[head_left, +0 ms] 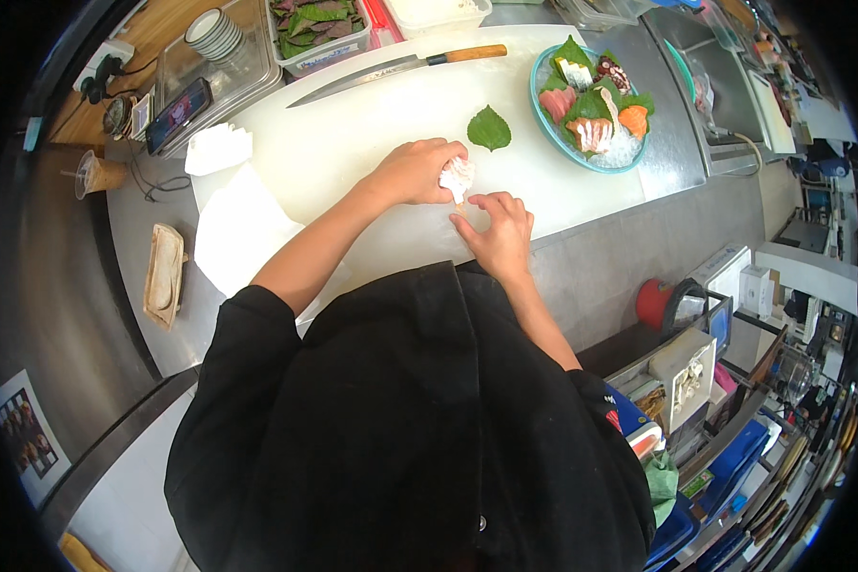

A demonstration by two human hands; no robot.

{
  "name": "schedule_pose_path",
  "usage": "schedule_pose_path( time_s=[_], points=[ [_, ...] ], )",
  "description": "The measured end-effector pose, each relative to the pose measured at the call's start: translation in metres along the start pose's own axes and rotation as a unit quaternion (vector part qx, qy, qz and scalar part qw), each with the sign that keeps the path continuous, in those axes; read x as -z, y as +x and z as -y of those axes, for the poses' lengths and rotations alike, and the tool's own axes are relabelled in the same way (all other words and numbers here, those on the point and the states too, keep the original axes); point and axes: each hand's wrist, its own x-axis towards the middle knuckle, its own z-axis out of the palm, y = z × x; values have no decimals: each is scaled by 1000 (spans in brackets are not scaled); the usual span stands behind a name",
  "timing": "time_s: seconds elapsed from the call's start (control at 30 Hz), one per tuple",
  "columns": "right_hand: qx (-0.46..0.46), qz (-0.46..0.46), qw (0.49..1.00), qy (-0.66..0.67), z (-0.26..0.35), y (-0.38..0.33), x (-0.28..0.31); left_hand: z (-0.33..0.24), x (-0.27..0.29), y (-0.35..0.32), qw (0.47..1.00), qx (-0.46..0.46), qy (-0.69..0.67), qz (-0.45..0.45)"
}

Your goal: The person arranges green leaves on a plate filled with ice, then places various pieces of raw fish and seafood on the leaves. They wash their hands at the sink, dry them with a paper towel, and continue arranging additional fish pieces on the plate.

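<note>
Over the white cutting board [391,119], my left hand [412,173] grips a small folded bundle of pale pinkish-white slices [458,177], which look like raw fish. Just below the bundle, my right hand [499,232] has its thumb and forefinger curled around a tiny tan piece too small to name. A single green shiso leaf [489,129] lies flat beyond my hands. Toward the right, a light-blue bowl [536,107] of crushed ice holds leaves and portions of sliced raw fish. Farther back rests a long knife [381,76] with a wooden handle.
White paper towels [243,224] lie at the board's left edge. A tub of leaves [319,29] and a white container [439,14] stand behind it. Farther left are a phone [179,114], stacked small dishes [214,36] and a wooden tray [165,276]. A sink [725,95] is at the right.
</note>
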Motion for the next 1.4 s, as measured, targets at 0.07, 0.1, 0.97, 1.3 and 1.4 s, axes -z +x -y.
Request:
schedule_pose_path(
  time_s=[0.07, 0.1, 0.97, 1.3, 1.4],
  points=[
    [-7, -10, 1000, -22, 4, 2, -7, -1, -1, 0, 1000, 1, 2, 3],
    [-7, -13, 1000, -28, 5, 4, -9, -2, -1, 0, 1000, 2, 3, 1],
    [-14, 122, 991, -49, 10, 6, 15, 3, 10, -6, 996, 44, -75, -1],
    [52, 148, 973, 171, 55, 36, 5, 37, 72, -24, 989, 99, -106, -30],
    [-101, 187, 969, 125, 47, 41, 13, 31, 57, -37, 987, 97, -124, -16]
  ],
)
